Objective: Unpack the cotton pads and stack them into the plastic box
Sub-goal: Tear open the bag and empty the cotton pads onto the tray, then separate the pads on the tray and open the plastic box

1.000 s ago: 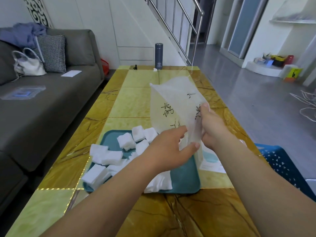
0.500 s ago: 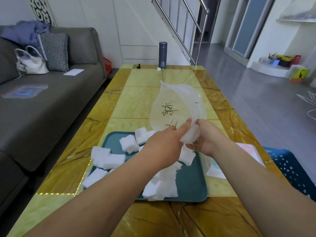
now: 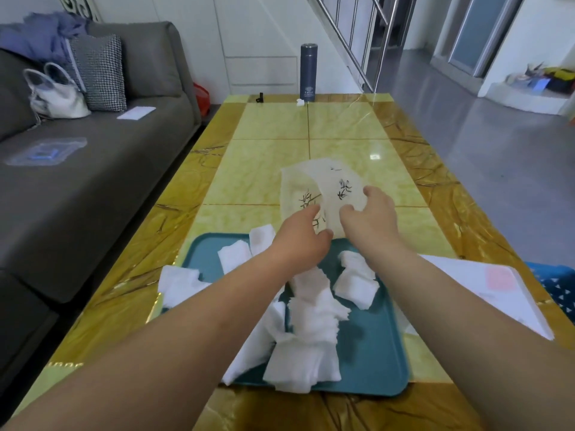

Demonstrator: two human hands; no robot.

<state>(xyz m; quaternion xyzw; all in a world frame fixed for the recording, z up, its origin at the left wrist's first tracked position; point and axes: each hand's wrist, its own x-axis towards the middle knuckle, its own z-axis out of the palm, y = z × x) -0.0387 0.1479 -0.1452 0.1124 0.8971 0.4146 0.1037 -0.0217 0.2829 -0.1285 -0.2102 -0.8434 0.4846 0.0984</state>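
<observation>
A translucent white pad bag (image 3: 323,188) with black characters lies crumpled low over the table, just beyond the teal tray (image 3: 373,362). My left hand (image 3: 298,241) grips its near edge and my right hand (image 3: 370,219) grips its right side. White cotton pads (image 3: 314,312) lie scattered and heaped across the tray, some spilling over its left rim (image 3: 177,281). No plastic box is recognisable in view.
A white sheet with a pink mark (image 3: 485,284) lies right of the tray. A dark flask (image 3: 307,73) and a small white scrap stand at the table's far end. A grey sofa (image 3: 93,169) runs along the left; a blue basket (image 3: 557,281) sits at the right.
Both hands have brought the bag down from upright to almost flat beyond the tray and are squeezing it together. More pads now lie heaped in the tray's middle.
</observation>
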